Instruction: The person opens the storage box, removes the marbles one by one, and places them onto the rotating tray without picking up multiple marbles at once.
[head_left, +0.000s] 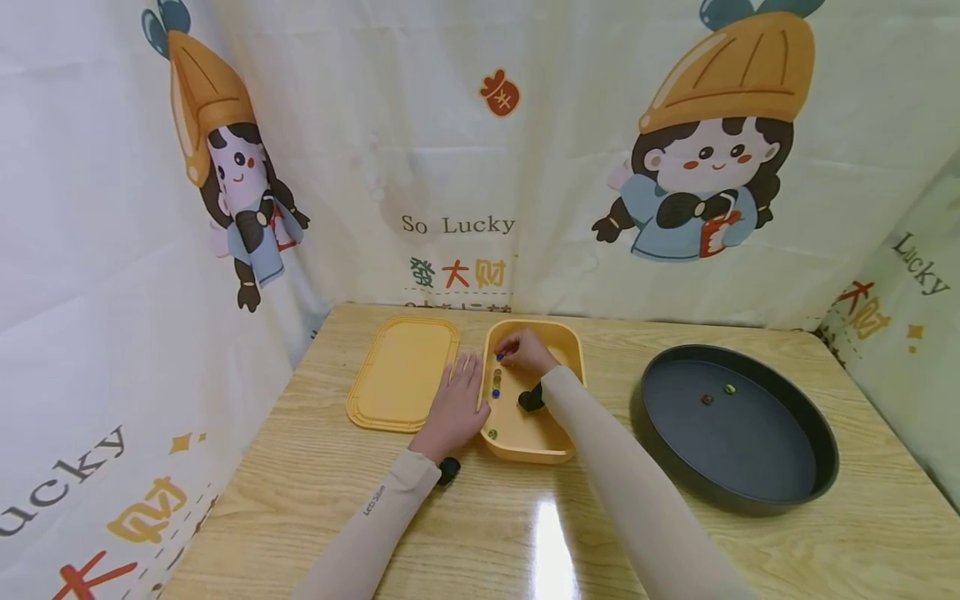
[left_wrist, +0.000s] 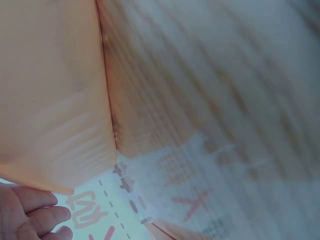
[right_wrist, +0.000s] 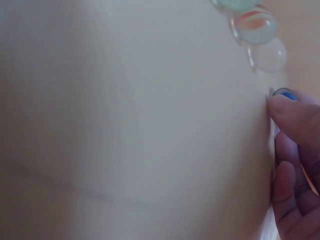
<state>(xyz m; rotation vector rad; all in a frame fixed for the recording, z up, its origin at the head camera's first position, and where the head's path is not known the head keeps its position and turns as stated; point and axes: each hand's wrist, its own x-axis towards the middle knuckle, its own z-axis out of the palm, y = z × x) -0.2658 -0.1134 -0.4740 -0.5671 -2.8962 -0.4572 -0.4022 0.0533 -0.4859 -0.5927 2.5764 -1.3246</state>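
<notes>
My right hand (head_left: 529, 352) reaches into a yellow plastic bin (head_left: 532, 433) and pinches a blue glass marble (right_wrist: 286, 93) between thumb and finger, close to the bin's left wall. Toward me from that marble, several marbles line up along the same wall, with another blue marble (head_left: 496, 393) at the near end. A clear marble (right_wrist: 270, 54) and one with an orange swirl (right_wrist: 256, 24) show in the right wrist view. Apart from the row, a greenish marble (head_left: 492, 434) lies in the near left corner. With fingers extended, my left hand (head_left: 456, 404) rests against the bin's left rim.
Left of the bin, a flat yellow lid (head_left: 405, 367) lies on the wooden table (head_left: 315, 500). On the right stands a round dark pan (head_left: 735, 442) holding a brownish marble (head_left: 707, 400) and a green marble (head_left: 730, 389). A printed curtain (head_left: 360, 150) hangs behind the table.
</notes>
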